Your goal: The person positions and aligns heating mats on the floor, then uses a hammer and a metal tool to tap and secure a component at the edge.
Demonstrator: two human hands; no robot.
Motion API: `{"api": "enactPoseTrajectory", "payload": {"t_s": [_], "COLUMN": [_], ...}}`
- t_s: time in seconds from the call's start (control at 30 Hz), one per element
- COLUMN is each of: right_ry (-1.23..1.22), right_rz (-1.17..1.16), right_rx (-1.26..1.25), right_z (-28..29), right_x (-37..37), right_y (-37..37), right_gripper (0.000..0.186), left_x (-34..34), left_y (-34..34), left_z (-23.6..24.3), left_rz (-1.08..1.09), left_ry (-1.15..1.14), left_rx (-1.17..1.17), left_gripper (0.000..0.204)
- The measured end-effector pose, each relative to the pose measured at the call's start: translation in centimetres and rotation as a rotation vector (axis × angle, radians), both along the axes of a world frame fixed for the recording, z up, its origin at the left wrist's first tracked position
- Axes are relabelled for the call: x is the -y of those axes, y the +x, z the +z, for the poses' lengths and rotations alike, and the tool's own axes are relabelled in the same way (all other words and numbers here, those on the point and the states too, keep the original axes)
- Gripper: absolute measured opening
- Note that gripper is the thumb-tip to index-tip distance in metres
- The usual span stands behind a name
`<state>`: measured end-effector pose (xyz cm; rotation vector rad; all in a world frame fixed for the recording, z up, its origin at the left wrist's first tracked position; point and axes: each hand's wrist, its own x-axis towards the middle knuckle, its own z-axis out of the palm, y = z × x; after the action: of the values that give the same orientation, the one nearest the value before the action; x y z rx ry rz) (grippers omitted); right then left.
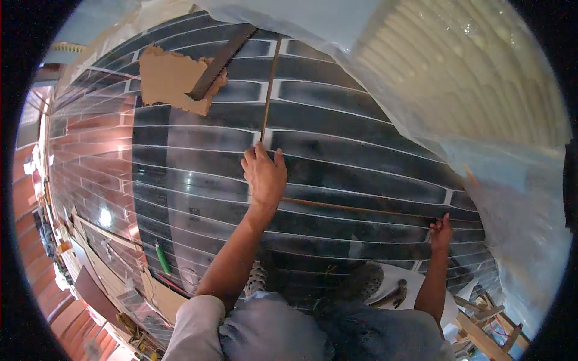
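Observation:
My left hand [265,175] rests palm down, fingers spread, on a dark, plank-patterned surface [337,150] with pale lines. Its fingertips touch the lower end of a thin brown strip [271,90] that runs away toward the far side. A second thin brown strip [361,208] stretches from beside that hand to the right. Whether the two strips join is hidden beneath my hand. At the right, the curled fingers of my right hand [441,233] pinch the second strip close to its far right part.
Torn cardboard [171,78] lies at the far left under a dark flat bar [223,60]. Plastic sheeting [415,120] hangs along the right. A green marker [162,259] lies left, a hammer [400,293] by my shoe [364,281], wood scraps [487,328] lower right.

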<state>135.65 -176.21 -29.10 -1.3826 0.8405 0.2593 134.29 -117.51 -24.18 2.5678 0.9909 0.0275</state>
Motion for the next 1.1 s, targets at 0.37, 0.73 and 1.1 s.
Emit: {"api": "enactPoseTrajectory", "payload": {"t_s": [0.37, 0.73, 1.1], "right_ry": [-0.001, -0.063, -0.082], "right_rz": [-0.008, -0.005, -0.032], "right_rx": [-0.032, 0.045, 0.024], "right_z": [-0.3, 0.4, 1.1], "right_x": [0.7, -1.3, -2.1], "right_y": [-0.2, -0.1, -0.5], "right_gripper": [0.036, 0.037, 0.036], "left_x": [-2.7, -3.8, -5.5], "left_y": [-0.1, -0.1, -0.3], "left_z": [-2.5, -2.3, -3.6], "left_rz": [0.054, 0.047, -0.144], "left_ry": [-0.099, -0.158, -0.069], "left_rx": [-0.086, -0.03, -0.105], "left_gripper": [0.043, 0.042, 0.038]}}
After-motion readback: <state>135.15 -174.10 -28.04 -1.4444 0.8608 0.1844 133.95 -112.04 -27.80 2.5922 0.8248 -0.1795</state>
